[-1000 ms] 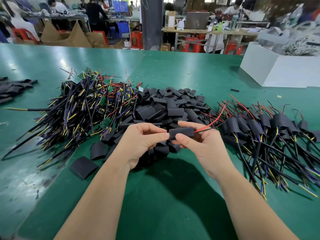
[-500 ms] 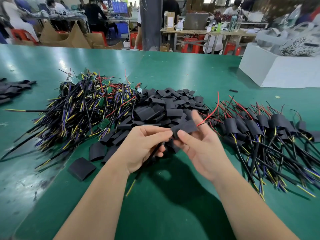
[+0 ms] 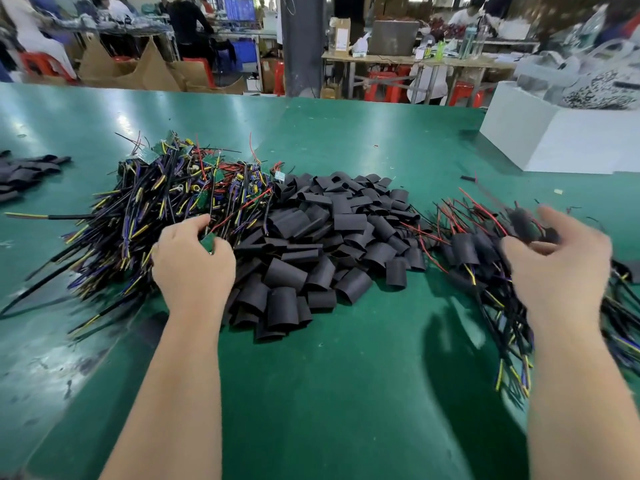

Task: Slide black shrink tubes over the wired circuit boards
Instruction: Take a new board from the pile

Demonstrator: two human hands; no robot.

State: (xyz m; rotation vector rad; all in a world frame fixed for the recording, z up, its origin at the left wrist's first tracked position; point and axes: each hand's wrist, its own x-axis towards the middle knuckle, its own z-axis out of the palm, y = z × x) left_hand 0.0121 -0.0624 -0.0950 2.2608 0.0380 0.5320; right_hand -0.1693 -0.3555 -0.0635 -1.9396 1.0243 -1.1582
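1. The left hand has its grip clamped on a green circuit board at the near edge of the bare wired pile, on the left of the tabletop.
2. The right hand is blurred above the sleeved pile on the right; I cannot tell whether its grip is apart or together.
3. The loose black shrink tubes are heaped between the two piles.

- No text, brand, number or sign is legible anywhere.
- A cardboard box stands on the far bench, just right of the grey pillar. It bears a pale label, too blurred to read.
- Below the pillar, a small white tag lies at the right edge of the wired circuit boards. Its print is too small to make out.
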